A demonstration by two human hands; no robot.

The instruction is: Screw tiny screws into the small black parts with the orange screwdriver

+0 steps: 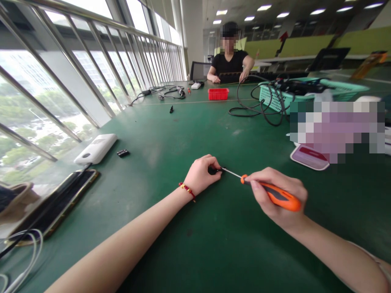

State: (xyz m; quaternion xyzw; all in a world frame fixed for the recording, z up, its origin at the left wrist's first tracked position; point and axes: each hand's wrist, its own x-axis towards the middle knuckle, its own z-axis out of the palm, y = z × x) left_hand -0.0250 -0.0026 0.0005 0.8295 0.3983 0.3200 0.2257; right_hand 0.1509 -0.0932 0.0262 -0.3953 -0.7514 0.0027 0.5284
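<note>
My left hand (204,174) is closed around a small black part (213,170), pinching it just above the green table. Fingers cover most of that part, so I cannot make out its kind. My right hand (279,193) grips a screwdriver (282,197) with an orange and dark grey handle. Its thin metal shaft points left, and the tip meets the black part at my left fingertips. Left of my hands, a small black block (123,153) lies on the table. Farther off is another little black piece (171,109).
A white power bank (97,148) and a phone (58,203) with cables lie at the left by the railing. A red bin (218,94) stands toward the back. A teal basket (271,97) with black cables is at the right. A person (229,61) sits across the table (171,244).
</note>
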